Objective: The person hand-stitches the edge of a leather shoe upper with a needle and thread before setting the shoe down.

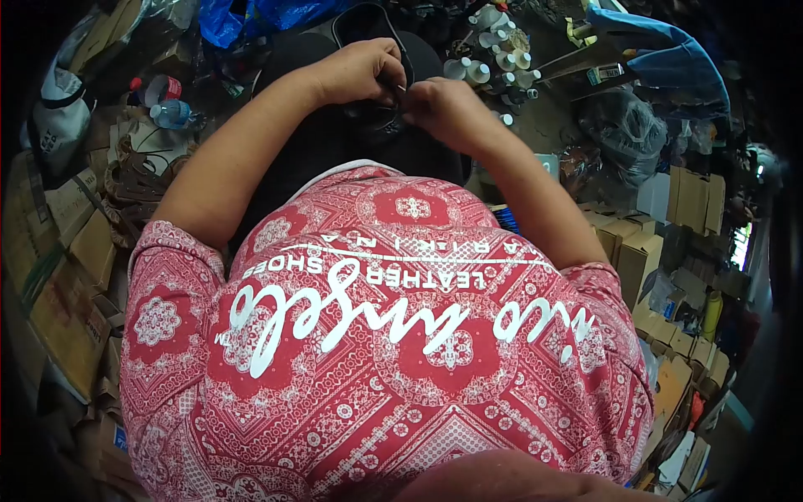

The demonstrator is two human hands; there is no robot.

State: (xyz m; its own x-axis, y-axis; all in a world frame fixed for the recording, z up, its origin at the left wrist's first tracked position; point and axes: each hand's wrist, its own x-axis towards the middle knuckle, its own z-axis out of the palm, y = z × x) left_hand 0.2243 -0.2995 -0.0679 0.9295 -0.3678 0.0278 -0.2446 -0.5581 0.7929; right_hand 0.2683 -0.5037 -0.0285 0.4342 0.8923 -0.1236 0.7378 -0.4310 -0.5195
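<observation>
My left hand point(361, 72) and my right hand point(447, 107) meet over my lap at the top centre, with fingertips bent inward and pinched close together. Both are at a black item point(381, 117), which looks like leather or a shoe part, lying on my dark clothing. A black strap-like loop point(368, 12) rises behind my left hand. Something small and thin shows between the fingertips, too small to name. Which part each hand grips is hidden by the fingers.
Plastic bottles point(171, 114) lie at the left. White-capped bottles point(478, 72) stand beyond my right hand. A clear plastic bag point(623, 125), blue cloth point(677, 63) and cardboard boxes point(640, 255) are at the right. More cardboard point(63, 301) is stacked at the left.
</observation>
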